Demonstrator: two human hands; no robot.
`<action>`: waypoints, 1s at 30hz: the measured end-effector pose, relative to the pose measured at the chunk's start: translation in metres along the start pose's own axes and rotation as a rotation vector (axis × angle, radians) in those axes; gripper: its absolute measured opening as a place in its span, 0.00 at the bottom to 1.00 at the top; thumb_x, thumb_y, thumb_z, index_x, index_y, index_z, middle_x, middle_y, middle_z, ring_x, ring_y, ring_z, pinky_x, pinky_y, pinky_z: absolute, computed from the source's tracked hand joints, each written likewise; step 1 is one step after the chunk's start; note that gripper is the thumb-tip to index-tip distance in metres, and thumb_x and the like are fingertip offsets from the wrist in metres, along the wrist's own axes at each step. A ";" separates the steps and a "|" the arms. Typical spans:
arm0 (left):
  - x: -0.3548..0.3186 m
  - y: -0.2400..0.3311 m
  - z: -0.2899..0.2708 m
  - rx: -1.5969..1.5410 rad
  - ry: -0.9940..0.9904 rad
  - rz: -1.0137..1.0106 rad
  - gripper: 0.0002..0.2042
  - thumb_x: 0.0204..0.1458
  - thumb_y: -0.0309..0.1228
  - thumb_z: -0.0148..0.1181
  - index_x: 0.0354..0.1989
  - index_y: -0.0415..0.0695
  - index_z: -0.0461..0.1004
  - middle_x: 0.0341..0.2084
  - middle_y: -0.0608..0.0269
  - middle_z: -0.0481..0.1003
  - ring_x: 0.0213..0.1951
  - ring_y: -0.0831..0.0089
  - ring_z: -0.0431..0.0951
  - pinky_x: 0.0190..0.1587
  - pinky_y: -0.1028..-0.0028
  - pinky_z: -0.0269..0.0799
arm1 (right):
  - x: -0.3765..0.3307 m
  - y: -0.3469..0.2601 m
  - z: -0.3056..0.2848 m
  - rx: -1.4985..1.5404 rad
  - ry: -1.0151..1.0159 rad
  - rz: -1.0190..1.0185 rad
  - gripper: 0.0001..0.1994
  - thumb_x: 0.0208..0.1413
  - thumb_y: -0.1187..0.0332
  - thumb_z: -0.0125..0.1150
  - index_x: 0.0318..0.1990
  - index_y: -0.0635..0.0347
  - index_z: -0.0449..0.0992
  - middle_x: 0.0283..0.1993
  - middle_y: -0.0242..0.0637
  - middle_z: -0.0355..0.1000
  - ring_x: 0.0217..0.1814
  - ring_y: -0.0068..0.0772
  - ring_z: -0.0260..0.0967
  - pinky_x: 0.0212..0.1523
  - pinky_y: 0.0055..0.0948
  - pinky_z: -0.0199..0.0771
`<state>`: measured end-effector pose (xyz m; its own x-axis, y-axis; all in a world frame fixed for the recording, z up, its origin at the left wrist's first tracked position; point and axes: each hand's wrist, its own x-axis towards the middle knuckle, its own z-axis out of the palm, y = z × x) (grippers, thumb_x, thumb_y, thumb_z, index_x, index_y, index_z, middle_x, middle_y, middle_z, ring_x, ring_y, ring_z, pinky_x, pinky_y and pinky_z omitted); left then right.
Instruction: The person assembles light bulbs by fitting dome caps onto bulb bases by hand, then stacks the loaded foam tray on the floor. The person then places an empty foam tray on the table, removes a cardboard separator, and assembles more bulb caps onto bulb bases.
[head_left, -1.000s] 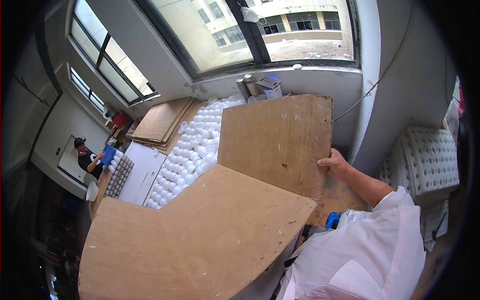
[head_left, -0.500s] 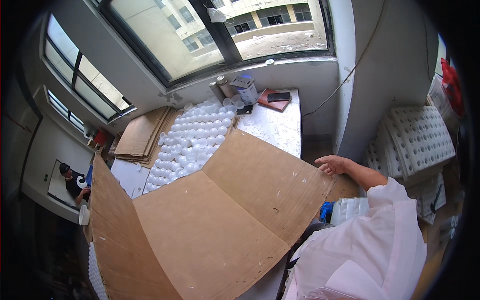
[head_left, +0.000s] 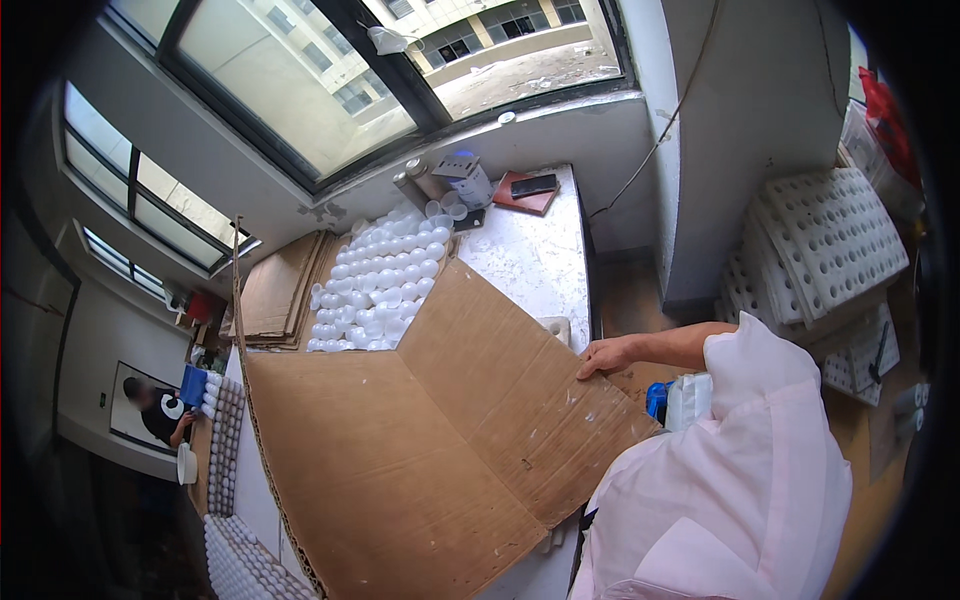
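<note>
A large creased brown cardboard sheet (head_left: 370, 440) stretches across the space before me, folded into panels. My right hand (head_left: 606, 357) is closed on its right edge, thumb on the near face and the other fingers behind. No part of my left hand shows. Beyond the sheet, many translucent white plastic cups (head_left: 385, 270) lie in rows on the white table (head_left: 530, 240), partly covered by the cardboard's upper edge.
Flattened cardboard (head_left: 275, 290) is stacked at the far left. Rows of small white pieces (head_left: 245, 550) line the left side, where another person (head_left: 155, 410) stands. A phone (head_left: 534, 186) lies on a red-brown notebook (head_left: 517, 203). White perforated trays (head_left: 830, 240) are piled at right.
My right hand has moved left and closed on the cardboard's edge. The sheet's left panel has turned nearly edge-on, exposing rows of white pieces at left. The view has shifted slightly.
</note>
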<state>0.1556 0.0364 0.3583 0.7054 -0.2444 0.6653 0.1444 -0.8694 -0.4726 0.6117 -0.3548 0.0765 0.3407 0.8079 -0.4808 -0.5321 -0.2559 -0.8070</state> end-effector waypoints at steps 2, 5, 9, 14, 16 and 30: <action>0.027 0.006 -0.001 -0.030 -0.017 0.069 0.21 0.51 0.37 0.63 0.43 0.29 0.71 0.42 0.47 0.75 0.36 0.50 0.76 0.37 0.59 0.76 | -0.015 -0.019 0.015 0.182 0.096 -0.105 0.15 0.51 0.72 0.62 0.43 0.74 0.75 0.41 0.43 0.76 0.42 0.33 0.75 0.47 0.35 0.75; 0.065 0.010 -0.003 -0.063 -0.032 0.168 0.21 0.52 0.37 0.62 0.44 0.29 0.70 0.43 0.47 0.74 0.37 0.49 0.76 0.38 0.58 0.76 | -0.041 -0.032 0.007 0.263 0.095 -0.180 0.14 0.49 0.74 0.61 0.43 0.73 0.76 0.40 0.43 0.77 0.41 0.35 0.75 0.47 0.34 0.76; 0.099 0.024 -0.009 -0.098 -0.078 0.253 0.22 0.52 0.37 0.62 0.45 0.28 0.70 0.44 0.47 0.74 0.38 0.48 0.76 0.40 0.57 0.75 | -0.013 -0.034 -0.002 0.523 -0.114 -0.023 0.18 0.51 0.70 0.59 0.50 0.69 0.71 0.49 0.43 0.74 0.47 0.34 0.74 0.50 0.36 0.74; 0.117 0.050 -0.038 -0.027 -0.132 0.279 0.13 0.52 0.30 0.58 0.43 0.34 0.71 0.42 0.49 0.76 0.40 0.53 0.78 0.38 0.62 0.74 | 0.022 -0.046 0.046 0.186 0.017 -0.072 0.20 0.55 0.69 0.57 0.54 0.68 0.67 0.50 0.43 0.72 0.51 0.34 0.71 0.54 0.36 0.72; 0.104 0.048 -0.020 -0.024 -0.107 0.253 0.07 0.52 0.24 0.56 0.39 0.42 0.74 0.37 0.53 0.79 0.41 0.57 0.79 0.35 0.67 0.73 | 0.031 -0.050 0.067 0.171 -0.047 -0.125 0.20 0.55 0.71 0.56 0.54 0.67 0.66 0.49 0.43 0.72 0.50 0.35 0.71 0.55 0.36 0.71; 0.157 0.014 0.114 -0.006 0.012 -0.203 0.17 0.55 0.31 0.53 0.51 0.38 0.70 0.52 0.47 0.71 0.56 0.53 0.69 0.57 0.57 0.63 | 0.003 -0.130 0.064 0.329 0.262 -0.454 0.24 0.51 0.73 0.54 0.57 0.69 0.60 0.52 0.48 0.67 0.53 0.39 0.69 0.54 0.41 0.72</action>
<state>0.3477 0.0347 0.3897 0.6537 -0.0691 0.7536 0.2784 -0.9040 -0.3245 0.6327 -0.2850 0.2019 0.7461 0.6299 -0.2158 -0.4863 0.2939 -0.8229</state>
